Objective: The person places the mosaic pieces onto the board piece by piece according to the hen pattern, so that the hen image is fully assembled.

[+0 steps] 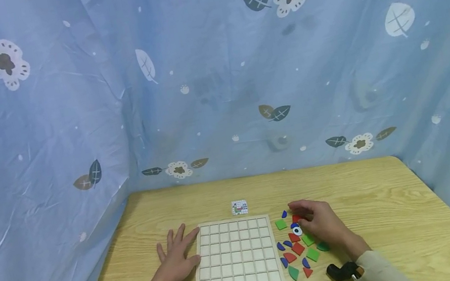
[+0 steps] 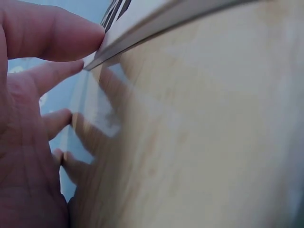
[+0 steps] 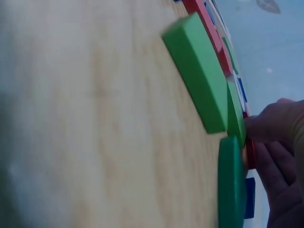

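A pale wooden grid board point(image 1: 236, 262) lies on the table. My left hand point(image 1: 176, 262) is spread beside it, thumb and index finger touching its left edge. In the left wrist view the thumb point(image 2: 61, 33) rests against the board's rim point(image 2: 142, 26). To the right of the board lies a loose group of coloured pieces, and my right hand point(image 1: 325, 223) reaches over its far side. Thumb and fingers are bent about a red piece point(image 1: 296, 218), partly hidden; whether they pinch it is unclear. In the right wrist view, green blocks point(image 3: 197, 73) lie near the thumb.
A small printed picture card point(image 1: 239, 207) lies behind the board. Among the loose pieces are a white ring with a dark centre point(image 1: 297, 231), blue half-rounds point(image 1: 281, 246), a green quarter-round point(image 1: 293, 273) and a red triangle point(image 1: 308, 272). Blue patterned curtains point(image 1: 215, 87) surround the table.
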### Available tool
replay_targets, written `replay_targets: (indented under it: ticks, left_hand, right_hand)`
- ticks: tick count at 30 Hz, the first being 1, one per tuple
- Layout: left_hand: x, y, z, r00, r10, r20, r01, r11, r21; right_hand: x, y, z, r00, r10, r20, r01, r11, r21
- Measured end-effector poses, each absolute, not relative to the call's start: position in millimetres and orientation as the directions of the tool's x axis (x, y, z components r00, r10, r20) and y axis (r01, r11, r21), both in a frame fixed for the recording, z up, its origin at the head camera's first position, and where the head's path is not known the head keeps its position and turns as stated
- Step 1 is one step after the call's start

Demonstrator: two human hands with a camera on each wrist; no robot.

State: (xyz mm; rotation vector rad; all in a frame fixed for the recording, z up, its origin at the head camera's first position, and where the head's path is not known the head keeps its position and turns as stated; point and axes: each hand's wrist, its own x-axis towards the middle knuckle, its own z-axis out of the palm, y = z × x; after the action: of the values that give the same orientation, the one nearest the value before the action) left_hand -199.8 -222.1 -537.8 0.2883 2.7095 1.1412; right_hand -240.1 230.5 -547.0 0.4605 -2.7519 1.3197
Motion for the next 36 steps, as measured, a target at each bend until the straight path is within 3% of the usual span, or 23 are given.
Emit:
replay_targets:
  ticks: [6, 16, 36]
  left_hand:
    - [-199, -223, -538, -0.964, 0.247, -0.094, 0.104, 0.683, 0.723]
    - [-198, -223, -540, -0.965, 0.245, -0.095, 0.101, 0.679, 0.727]
    - [-198, -222, -540, -0.964, 0.245, -0.099, 0.101, 0.689, 0.718]
  right_hand:
    - [-238, 229, -548, -0.961, -0.201, 0.191, -0.276, 0.618, -0.736]
    - [-239, 225, -546, -0.941, -0.274, 0.197, -0.331, 0.637, -0.696]
    - [-220, 242, -548, -0.954, -0.164, 0.25, -0.293, 0.672, -0.68]
